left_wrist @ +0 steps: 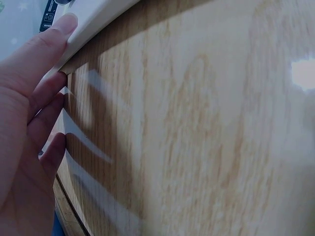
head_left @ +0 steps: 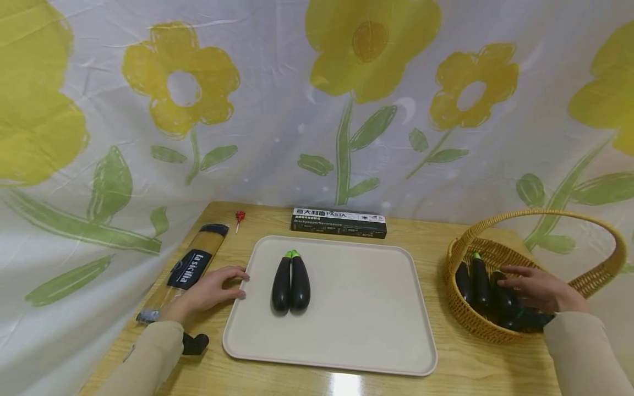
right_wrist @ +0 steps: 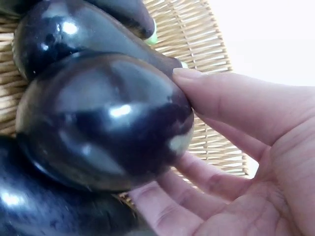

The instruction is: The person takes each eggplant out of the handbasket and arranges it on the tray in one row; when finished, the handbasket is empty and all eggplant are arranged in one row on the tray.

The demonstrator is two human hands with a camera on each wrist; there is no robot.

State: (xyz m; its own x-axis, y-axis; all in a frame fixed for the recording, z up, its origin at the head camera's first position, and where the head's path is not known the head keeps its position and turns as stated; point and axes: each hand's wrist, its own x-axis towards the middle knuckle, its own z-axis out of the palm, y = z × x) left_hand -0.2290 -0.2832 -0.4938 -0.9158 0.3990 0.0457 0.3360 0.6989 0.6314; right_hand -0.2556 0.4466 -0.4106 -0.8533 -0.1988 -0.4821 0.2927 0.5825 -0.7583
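Note:
In the basket (head_left: 470,319) at the right, my right hand (head_left: 540,286) holds an eggplant (right_wrist: 106,120). The right wrist view shows the thumb on one side of it and the fingers around its lower side. Other dark eggplants (head_left: 479,280) lie beside it, some partly hidden by the hand. My left hand (head_left: 215,289) is at the left edge of the white tray (head_left: 366,308), fingers loosely bent and thumb (left_wrist: 64,24) by the rim. Two eggplants (head_left: 291,283) with green tops lie side by side on the tray's left part.
A pasta packet (head_left: 193,264) lies left of the tray, partly behind the left forearm. A red lollipop (head_left: 240,218) and a dark pasta box (head_left: 338,224) are behind the tray. A black object (head_left: 195,344) sits near the left sleeve. The basket's tall handle (head_left: 545,213) arches above it.

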